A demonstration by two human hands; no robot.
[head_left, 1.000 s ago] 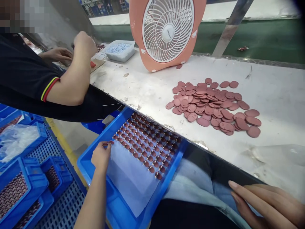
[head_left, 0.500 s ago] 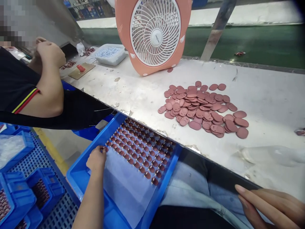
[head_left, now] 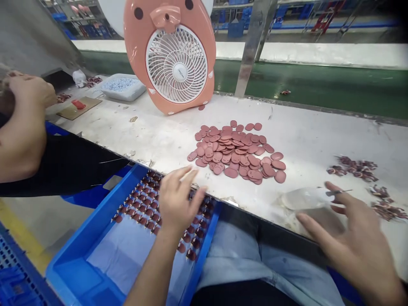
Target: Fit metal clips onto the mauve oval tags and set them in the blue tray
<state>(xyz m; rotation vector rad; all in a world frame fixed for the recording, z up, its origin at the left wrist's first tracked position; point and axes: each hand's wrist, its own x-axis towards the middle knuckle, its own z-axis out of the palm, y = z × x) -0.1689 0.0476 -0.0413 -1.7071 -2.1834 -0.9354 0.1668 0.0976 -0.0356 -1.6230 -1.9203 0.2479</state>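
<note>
My left hand (head_left: 178, 199), fingers spread and holding nothing, hovers over the front table edge, above the blue tray (head_left: 208, 242). Inside the tray, rows of small dark-red pieces with pale tips (head_left: 142, 202) lie on a white sheet (head_left: 117, 250); my left hand and forearm hide some of them. A pile of flat reddish oval discs (head_left: 236, 153), some with small holes, lies just beyond my left fingertips. Over at the right, my right hand (head_left: 357, 229) has thumb and fingers apart around the needle-tipped end of a translucent bottle (head_left: 301, 199) lying on the table.
An orange fan (head_left: 172, 55) stands at the back of the white table (head_left: 306, 144). Small dark-red and white pieces (head_left: 357, 168) lie in clusters at right. A tub of small pale bits (head_left: 121, 87) sits back left. Another person's arm (head_left: 25, 114) is at far left.
My left hand has left the tray's row end and moved up and right toward the discs. My right hand has reached forward to the bottle. The view has swung right.
</note>
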